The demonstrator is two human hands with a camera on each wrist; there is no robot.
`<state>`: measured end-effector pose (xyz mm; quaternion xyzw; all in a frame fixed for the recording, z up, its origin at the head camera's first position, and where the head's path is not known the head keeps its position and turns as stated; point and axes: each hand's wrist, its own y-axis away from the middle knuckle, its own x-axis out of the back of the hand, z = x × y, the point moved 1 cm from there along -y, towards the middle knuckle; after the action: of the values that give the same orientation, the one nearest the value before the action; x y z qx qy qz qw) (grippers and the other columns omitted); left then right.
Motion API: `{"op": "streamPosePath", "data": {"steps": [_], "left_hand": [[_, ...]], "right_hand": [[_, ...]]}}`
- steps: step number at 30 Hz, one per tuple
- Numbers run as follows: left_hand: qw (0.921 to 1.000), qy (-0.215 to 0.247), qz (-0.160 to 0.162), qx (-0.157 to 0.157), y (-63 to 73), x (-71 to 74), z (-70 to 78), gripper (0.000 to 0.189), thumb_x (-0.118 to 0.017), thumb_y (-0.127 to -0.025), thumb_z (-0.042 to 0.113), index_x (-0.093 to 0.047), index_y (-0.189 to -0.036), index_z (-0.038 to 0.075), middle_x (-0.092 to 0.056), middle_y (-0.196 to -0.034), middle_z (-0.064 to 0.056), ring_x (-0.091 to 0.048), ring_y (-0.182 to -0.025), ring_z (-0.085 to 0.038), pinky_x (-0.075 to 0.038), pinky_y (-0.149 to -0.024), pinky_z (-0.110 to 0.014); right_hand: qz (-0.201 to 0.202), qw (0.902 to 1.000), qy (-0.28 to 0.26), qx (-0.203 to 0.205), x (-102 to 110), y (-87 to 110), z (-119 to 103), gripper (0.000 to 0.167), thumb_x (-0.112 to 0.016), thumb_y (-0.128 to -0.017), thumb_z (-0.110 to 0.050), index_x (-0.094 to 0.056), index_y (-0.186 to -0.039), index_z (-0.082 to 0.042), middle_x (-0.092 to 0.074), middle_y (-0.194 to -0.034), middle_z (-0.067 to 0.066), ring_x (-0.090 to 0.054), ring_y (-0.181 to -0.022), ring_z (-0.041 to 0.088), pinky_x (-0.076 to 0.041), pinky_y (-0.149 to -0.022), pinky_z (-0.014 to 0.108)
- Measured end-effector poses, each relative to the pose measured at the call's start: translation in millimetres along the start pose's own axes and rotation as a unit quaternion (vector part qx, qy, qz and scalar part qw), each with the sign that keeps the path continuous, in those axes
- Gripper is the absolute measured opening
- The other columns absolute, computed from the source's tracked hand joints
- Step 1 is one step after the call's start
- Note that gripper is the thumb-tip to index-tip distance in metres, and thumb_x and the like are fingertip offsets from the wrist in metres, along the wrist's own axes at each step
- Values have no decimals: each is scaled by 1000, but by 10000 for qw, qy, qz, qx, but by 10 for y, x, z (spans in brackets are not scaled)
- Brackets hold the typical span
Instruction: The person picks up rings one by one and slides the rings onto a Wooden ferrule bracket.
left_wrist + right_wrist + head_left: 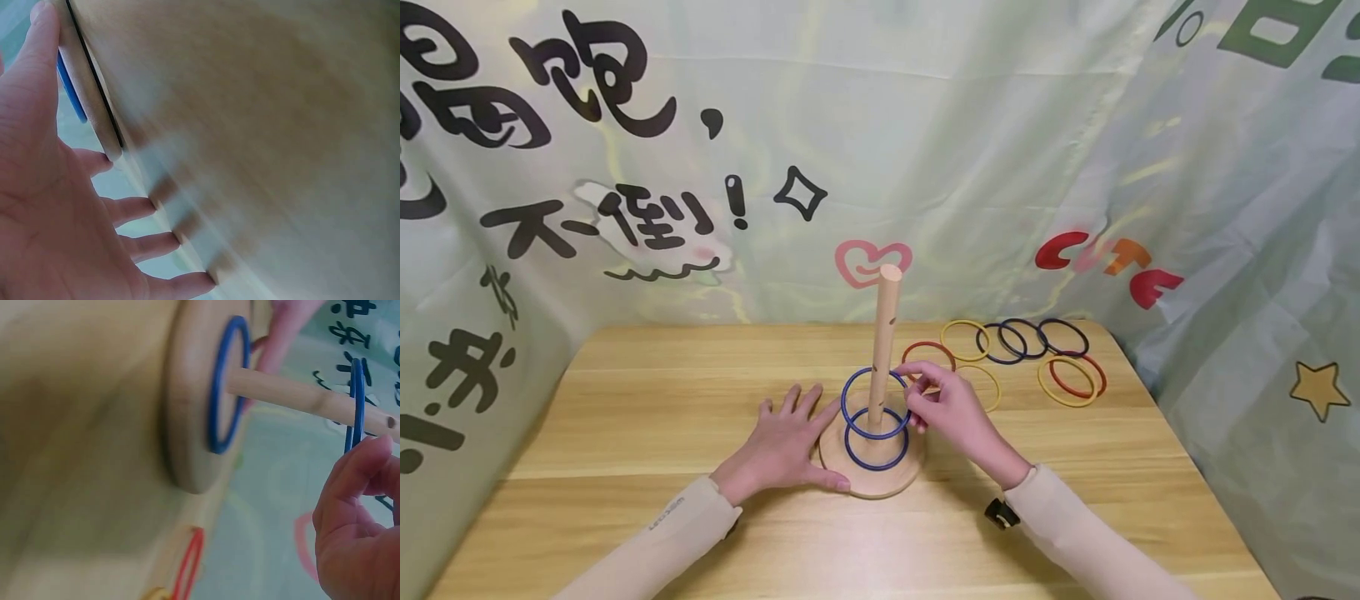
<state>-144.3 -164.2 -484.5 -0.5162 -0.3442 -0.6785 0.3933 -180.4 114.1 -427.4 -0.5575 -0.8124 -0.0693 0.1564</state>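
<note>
A wooden peg [886,325] stands upright on a round wooden base [880,487]. One blue ring [876,468] lies flat on the base around the peg. Higher up, a second blue ring [359,403] encircles the peg, clear of the base in the right wrist view. My right hand [955,417] pinches this raised ring at its right side between thumb and fingers. With fingers spread, my left hand [778,446] lies at the base's left side, thumb along its front edge and index finger near its far left edge. In the left wrist view the base [94,94] hides most of the blue.
Behind and right of the base lie a red ring [928,342] and two yellow rings, one yellow ring [966,322] farther back. Several dark blue rings [1064,320] overlap at the back right, with another yellow ring [1067,406] and red ring [1103,382] before them. A printed curtain [970,167] encloses the table.
</note>
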Motion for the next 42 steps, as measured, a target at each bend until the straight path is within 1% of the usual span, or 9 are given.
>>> {"op": "streamPosePath", "data": {"steps": [5, 14, 19, 26, 30, 33, 36, 39, 42], "left_hand": [[10000, -13, 18, -5, 3, 12, 9, 132, -72, -72, 95, -37, -172, 17, -31, -171, -30, -30, -152, -63, -31, -103, -88], [10000, 53, 55, -11, 18, 23, 28, 130, -74, -73, 92, -37, -172, 17, -32, -171, -30, -30, -151, -64, -31, -103, -88], [10000, 89, -4, 24, 20, 27, 27, 130, -74, -73, 92, -37, -172, 18, -31, -172, -30, -29, -152, -63, -31, -104, -88], [9999, 107, 8, 10, 15, 26, 25, 130, -74, -73, 93, -37, -172, 18, -31, -171, -30, -29, -151, -64, -31, -103, -88], [10000, 93, -15, 24, 10, 19, 24, 132, -72, -72, 95, -36, -173, 18, -30, -172, -30, -29, -152, -64, -30, -104, -89], [10000, 50, -18, 32, 6, 20, 24, 132, -71, -71, 96, -36, -173, 19, -30, -172, -30, -29, -152, -64, -30, -104, -88], [10000, 20, -22, 29, 5, 19, 24, 132, -70, -72, 96, -36, -173, 19, -30, -172, -29, -29, -152, -64, -30, -104, -88], [10000, 22, -21, 26, 8, 20, 26, 131, -71, -72, 95, -36, -173, 18, -30, -172, -30, -29, -152, -64, -31, -104, -88], [10000, 32, -16, 22, 11, 27, 37, 131, -72, -72, 94, -36, -173, 18, -31, -172, -30, -29, -152, -64, -31, -104, -88]], "right_hand": [[-203, 9996, 207, -76, -57, 30, 159, 39, -60, -100, 7, -71, -136, -3, -64, -84, 8, -66, -60, 22, -60, -56, 42], [-653, 9965, 489, -197, -147, 51, 351, 32, -61, -104, 5, -71, -134, -3, -64, -76, 6, -64, -59, 17, -57, -54, 30], [-752, 9952, 585, -220, -159, 59, 392, 29, -62, -106, 5, -71, -133, -3, -62, -76, 6, -63, -58, 16, -55, -54, 30], [-789, 9937, 710, -356, -112, 85, 406, 26, -63, -104, 4, -69, -130, 2, -65, -78, 6, -67, -62, 17, -60, -58, 33], [-710, 9931, 911, -188, 6, 130, 437, 21, -67, -104, 1, -71, -125, 1, -66, -82, 6, -68, -70, 19, -60, -63, 32], [-451, 9906, 1288, 105, 153, 163, 489, 22, -71, -102, 2, -73, -124, 1, -66, -85, 2, -66, -75, 17, -57, -66, 29], [-112, 9844, 1742, 231, 330, 188, 555, 26, -75, -98, 2, -72, -124, 1, -65, -91, 0, -63, -78, 15, -55, -66, 28], [47, 9788, 2043, 116, 513, 204, 613, 31, -78, -98, 0, -69, -128, 2, -64, -97, 4, -62, -83, 16, -56, -68, 30], [27, 9729, 2309, -70, 681, 223, 658, 38, -81, -97, -4, -66, -131, 2, -61, -105, 9, -59, -89, 20, -54, -76, 36]]}}
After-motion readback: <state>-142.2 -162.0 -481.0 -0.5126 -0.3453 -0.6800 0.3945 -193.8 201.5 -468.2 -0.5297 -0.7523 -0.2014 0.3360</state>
